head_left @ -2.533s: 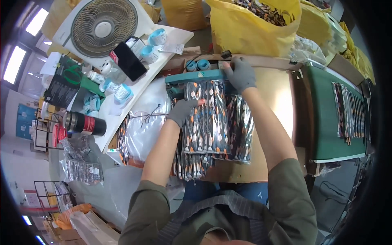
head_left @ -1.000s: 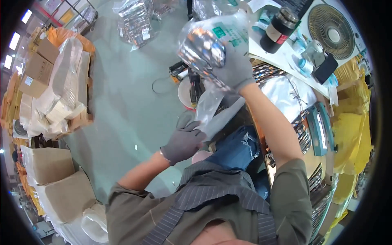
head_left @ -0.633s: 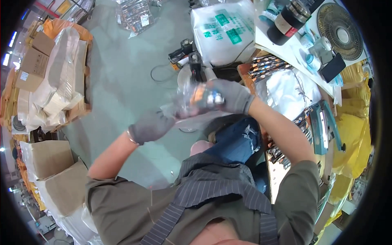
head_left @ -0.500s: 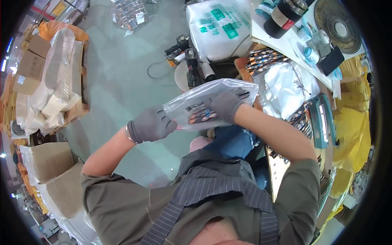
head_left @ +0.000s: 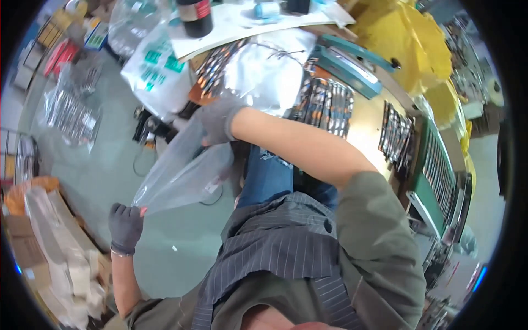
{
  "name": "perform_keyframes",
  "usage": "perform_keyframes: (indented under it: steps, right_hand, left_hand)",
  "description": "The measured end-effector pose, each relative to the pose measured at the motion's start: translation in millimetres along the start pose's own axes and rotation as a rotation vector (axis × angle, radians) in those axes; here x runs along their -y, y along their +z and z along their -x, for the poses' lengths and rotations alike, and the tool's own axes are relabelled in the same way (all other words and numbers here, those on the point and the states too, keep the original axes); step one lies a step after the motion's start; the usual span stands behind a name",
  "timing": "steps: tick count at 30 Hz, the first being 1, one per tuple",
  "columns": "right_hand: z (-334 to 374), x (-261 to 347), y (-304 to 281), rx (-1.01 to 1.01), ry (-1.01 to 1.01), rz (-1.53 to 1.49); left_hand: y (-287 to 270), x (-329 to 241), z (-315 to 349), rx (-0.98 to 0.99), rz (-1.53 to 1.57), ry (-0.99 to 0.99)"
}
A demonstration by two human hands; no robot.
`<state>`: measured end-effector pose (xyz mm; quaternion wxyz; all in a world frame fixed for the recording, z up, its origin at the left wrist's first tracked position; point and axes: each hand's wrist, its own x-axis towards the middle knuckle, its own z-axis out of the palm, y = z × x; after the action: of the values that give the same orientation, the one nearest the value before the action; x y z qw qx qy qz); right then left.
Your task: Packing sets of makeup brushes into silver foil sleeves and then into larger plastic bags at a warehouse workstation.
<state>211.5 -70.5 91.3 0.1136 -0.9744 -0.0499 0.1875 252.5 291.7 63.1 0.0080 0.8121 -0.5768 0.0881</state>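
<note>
the left hand (head_left: pixel 126 228), in a gray glove, is closed tight on one end of a clear plastic bag (head_left: pixel 179 170). the right hand (head_left: pixel 219 122), in a gray glove too, has its fingers curled on the other end, up by the edge of the table (head_left: pixel 367 113). the bag hangs between the two hands, over the gray floor (head_left: pixel 184 236) (you can see right through bits of it). just past the right hand, shiny clear sheets (head_left: pixel 264 69) lie on the table. next to them is a pile of dark strips with orange and white spots (head_left: pixel 324 104), and a long blue-green tool (head_left: pixel 349 69) sits just behind that pile. a white bag with green marks (head_left: pixel 157 74) is near the hands too. a big yellow sack (head_left: pixel 401 47) stands behind the table.
</note>
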Motion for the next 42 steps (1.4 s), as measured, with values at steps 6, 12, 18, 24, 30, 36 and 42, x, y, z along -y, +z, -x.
perform_keyframes:
  steps: [6, 12, 18, 24, 30, 36, 42]
  right_hand:
    - [152, -105, 60, -1.097, 0.646, -0.581]
    - [241, -229, 187, -1.045, 1.278, -0.756]
    - [217, -222, 173, -1.134, 1.088, -1.017]
    - [213, -222, 157, -0.923, 0.758, -1.717]
    - [193, -214, 154, -1.031, 0.321, -2.12]
    - [282, -184, 77, -1.176, -0.067, -1.571]
    - [308, -158, 73, -1.208, 0.02, -1.327]
  left_hand:
    - [-9, -72, -109, -0.414, 0.489, -0.337]
    - [71, -263, -344, -0.079, 0.816, -0.04]
    - [138, -337, -395, 0.07, 0.757, -0.323]
    - [104, -331, -404, 0.251, 1.212, -0.572]
    - [118, -297, -415, 0.269, 1.668, -0.406]
    - [-4, -310, -406, 0.196, 1.91, 0.178]
    - [41, -319, -401, 0.302, 1.781, 0.443]
